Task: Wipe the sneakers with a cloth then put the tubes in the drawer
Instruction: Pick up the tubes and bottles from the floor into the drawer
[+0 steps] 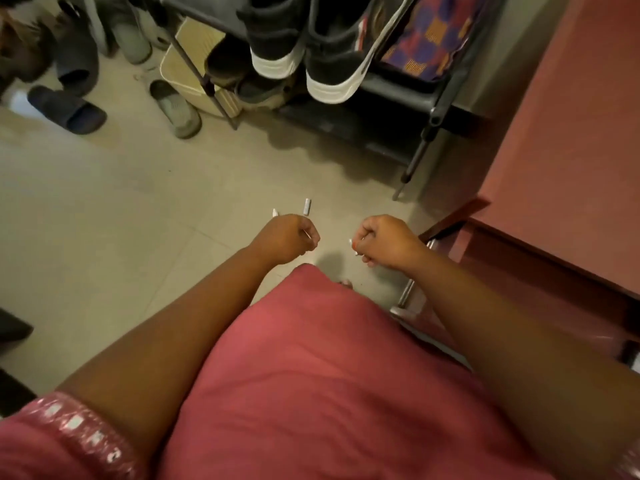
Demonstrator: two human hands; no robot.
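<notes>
My left hand (289,237) is curled round small white tubes (307,206) whose ends stick out past the knuckles. My right hand (384,242) is curled round another white tube (352,243), only its tip showing. Both hands hover above the tiled floor in front of my pink dress. Two black sneakers (277,39) with white soles stand toe-down on the dark shoe rack (436,112) at the top. The drawer (446,226) of the reddish cabinet is partly open just right of my right hand. No cloth is in view.
Several slippers (69,109) and a grey clog (178,109) lie on the floor at upper left. A cream basket (183,71) sits under the rack. A patterned bag (436,36) rests on the rack. The reddish cabinet (571,133) fills the right side.
</notes>
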